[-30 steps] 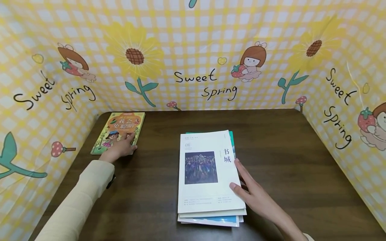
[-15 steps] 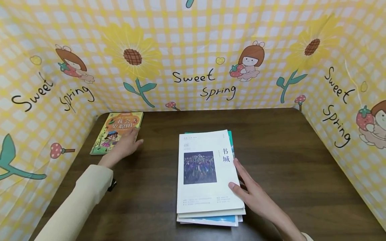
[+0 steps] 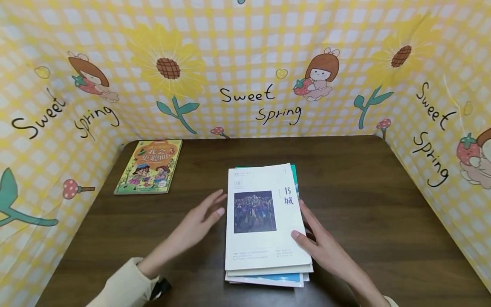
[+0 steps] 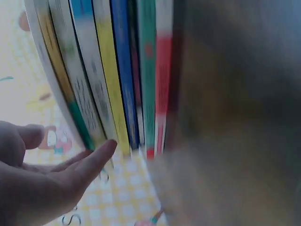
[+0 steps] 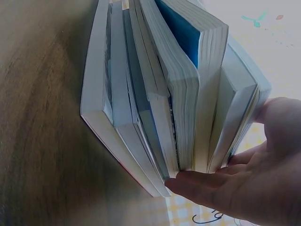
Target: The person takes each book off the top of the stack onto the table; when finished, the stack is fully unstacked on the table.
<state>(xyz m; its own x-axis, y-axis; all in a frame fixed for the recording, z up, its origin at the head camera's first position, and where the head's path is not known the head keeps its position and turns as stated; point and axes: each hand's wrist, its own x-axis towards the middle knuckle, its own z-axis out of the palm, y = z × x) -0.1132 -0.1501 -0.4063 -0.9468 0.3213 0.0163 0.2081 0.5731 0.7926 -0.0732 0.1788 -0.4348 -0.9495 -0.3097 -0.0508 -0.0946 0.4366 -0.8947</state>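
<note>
A stack of books (image 3: 264,251) lies flat on the table, topped by a white paperback with a dark mountain picture. My left hand (image 3: 199,219) is just off the stack's left side, fingers pointing at its edge and nothing in its grasp. In the left wrist view, that hand (image 4: 61,174) is close to several coloured spines (image 4: 117,75). Along the right side, my right hand (image 3: 324,241) has its thumb on the top cover's edge. Its straight fingers rest by the page edges (image 5: 183,108) in the right wrist view.
A yellow and orange children's picture book (image 3: 149,167) lies at the table's back left corner. The dark wooden table (image 3: 345,170) is enclosed by a yellow checked cloth (image 3: 238,55) at the back and both sides.
My left hand has left the picture book and moved right and nearer, to the stack's left side. The picture book stays in place. My right hand has kept its position at the stack.
</note>
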